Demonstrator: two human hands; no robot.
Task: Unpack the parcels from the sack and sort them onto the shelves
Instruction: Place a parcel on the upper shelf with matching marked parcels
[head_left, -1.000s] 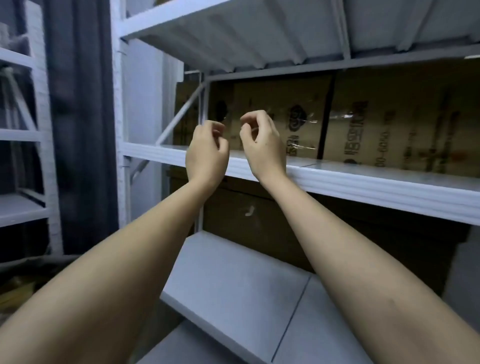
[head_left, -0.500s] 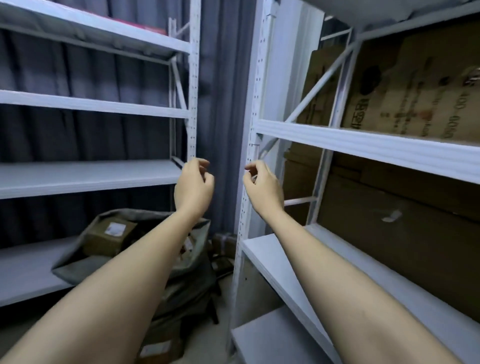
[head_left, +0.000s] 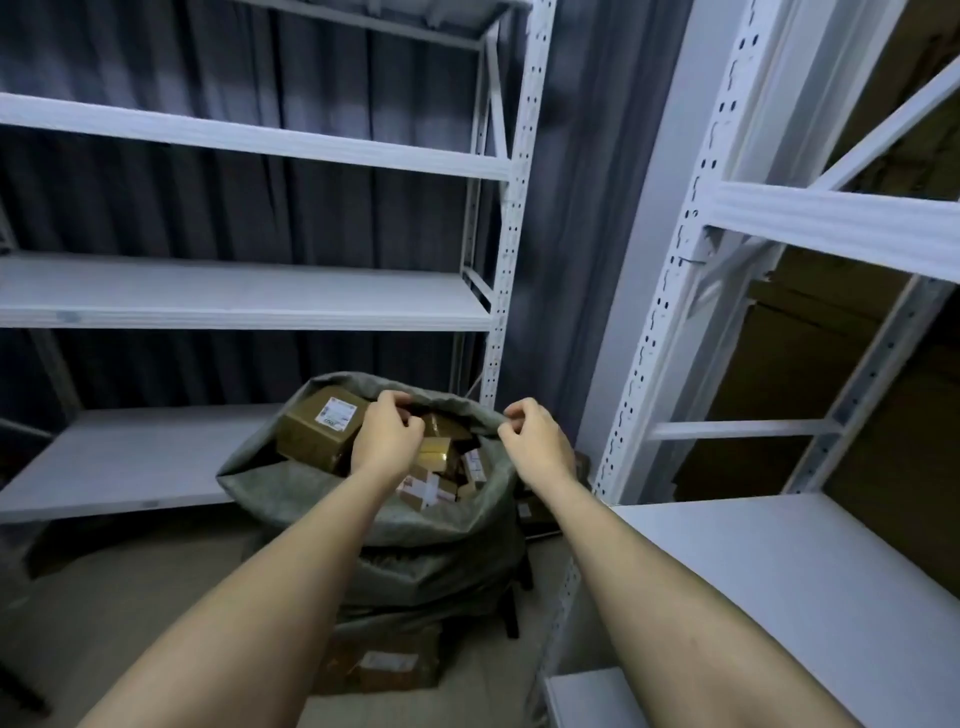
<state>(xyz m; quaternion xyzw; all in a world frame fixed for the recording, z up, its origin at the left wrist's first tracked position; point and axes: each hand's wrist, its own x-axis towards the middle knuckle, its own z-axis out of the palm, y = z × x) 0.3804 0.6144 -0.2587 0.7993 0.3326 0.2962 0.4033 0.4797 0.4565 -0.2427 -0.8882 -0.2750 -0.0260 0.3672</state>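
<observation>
Both hands have come down from shelf height, where they hung half a second ago, to the mouth of the grey-green sack (head_left: 363, 512), and the view has swung down with them to take in the sack's contents. The left hand (head_left: 387, 436) hovers over the open sack, its fingers (head_left: 397, 402) curled in at the far rim; whether they pinch the fabric or merely hang before it cannot be told. The right hand (head_left: 535, 444) sits at the sack's right rim, fingers bent and thumb close against them, again with no clear sign of a grip on the cloth. The sack stands on the floor between two white metal shelving units, its top rolled open. Inside lie several brown cardboard parcels: a large box (head_left: 317, 428) with a white label at the upper left, and smaller taped parcels (head_left: 426, 491) lower down between the two wrists. Another labelled carton (head_left: 387, 662) lies on the floor in front of the sack. The left shelving unit (head_left: 249, 296) shows bare boards before a dark curtain (head_left: 576, 208); the right shelving unit (head_left: 810, 561) stands before flattened brown cardboard (head_left: 810, 364).
</observation>
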